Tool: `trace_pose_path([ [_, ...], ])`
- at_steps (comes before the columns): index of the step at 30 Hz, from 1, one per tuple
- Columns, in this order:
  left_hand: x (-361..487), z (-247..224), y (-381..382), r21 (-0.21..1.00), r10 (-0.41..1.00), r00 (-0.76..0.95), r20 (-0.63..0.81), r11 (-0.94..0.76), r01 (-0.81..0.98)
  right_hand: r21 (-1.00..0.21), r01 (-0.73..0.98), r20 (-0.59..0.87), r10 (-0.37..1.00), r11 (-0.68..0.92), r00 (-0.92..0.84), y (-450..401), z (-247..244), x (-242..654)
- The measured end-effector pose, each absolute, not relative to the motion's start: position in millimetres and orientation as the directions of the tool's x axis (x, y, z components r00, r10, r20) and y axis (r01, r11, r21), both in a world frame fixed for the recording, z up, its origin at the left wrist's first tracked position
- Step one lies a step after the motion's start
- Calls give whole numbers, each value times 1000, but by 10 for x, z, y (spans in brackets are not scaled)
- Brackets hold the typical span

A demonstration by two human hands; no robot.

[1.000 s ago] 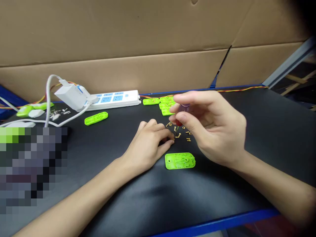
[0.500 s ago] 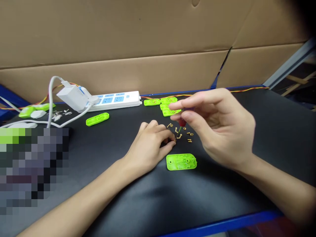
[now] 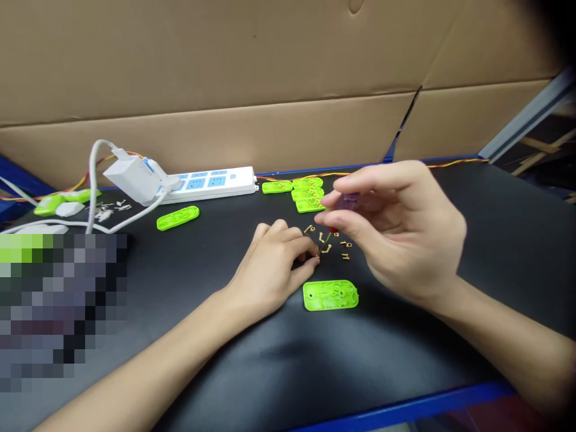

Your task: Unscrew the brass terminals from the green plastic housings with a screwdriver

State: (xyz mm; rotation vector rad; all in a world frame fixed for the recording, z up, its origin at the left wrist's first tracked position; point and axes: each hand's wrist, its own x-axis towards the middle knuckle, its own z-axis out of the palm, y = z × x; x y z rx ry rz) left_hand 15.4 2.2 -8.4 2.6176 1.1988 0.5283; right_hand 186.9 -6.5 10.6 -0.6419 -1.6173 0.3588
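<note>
My right hand [image 3: 405,234] grips a small screwdriver [image 3: 348,201] by its purple and red handle, tilted with its thin shaft pointing down to the left. The tip meets a tiny brass piece [image 3: 317,257] pinched between the thumb and finger of my left hand [image 3: 279,264], which rests on the table. Loose brass contact pieces [image 3: 327,248] lie scattered just right of my left fingertips. Nearer to me is a green plastic shell [image 3: 330,295], lying with its ribbed inside up.
Several green shells with small parts inside [image 3: 307,195] lie farther back, and another green shell [image 3: 177,217] sits to the left. A white power strip [image 3: 211,183] with plugged-in adapter [image 3: 135,177] and cables stands at the back left. White bits [image 3: 105,213] lie beside it. Cardboard [image 3: 270,78] walls the back.
My right fingers have opened slightly and shifted a little right on the screwdriver handle, showing its purple part. My left hand stays nearly still, the screwdriver tip still at the brass piece.
</note>
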Motion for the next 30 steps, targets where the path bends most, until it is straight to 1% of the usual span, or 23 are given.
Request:
trace_pose_path([
  [6, 144, -99, 23, 351, 763, 600, 239, -644, 679, -518, 262, 837, 545, 814, -41, -16, 101, 1910],
  [9, 138, -104, 22, 356, 762, 599, 247, -646, 675, -435, 327, 863, 492, 839, -114, 4, 106, 1944],
  [11, 139, -104, 25, 357, 761, 598, 249, -647, 674, -405, 370, 854, 491, 836, -174, -1, 111, 1955],
  [13, 144, -103, 30, 360, 763, 599, 243, -644, 675, -453, 379, 806, 552, 807, -212, -22, 115, 1954],
  [16, 152, -98, 36, 366, 765, 599, 236, -641, 674, -550, 324, 743, 628, 770, -232, -61, 111, 1937],
  [19, 155, -90, 37, 364, 764, 599, 240, -643, 674, -606, 267, 726, 658, 750, -200, -84, 99, 1916],
  [24, 149, -81, 34, 351, 764, 606, 223, -643, 681, -657, 179, 718, 680, 732, -148, -71, 91, 1899],
  [26, 146, -85, 31, 350, 767, 604, 216, -638, 685, -636, 172, 739, 658, 752, -146, -57, 99, 1902],
  [30, 143, -92, 27, 351, 770, 601, 214, -635, 689, -515, 285, 817, 564, 808, -122, -56, 127, 1910],
])
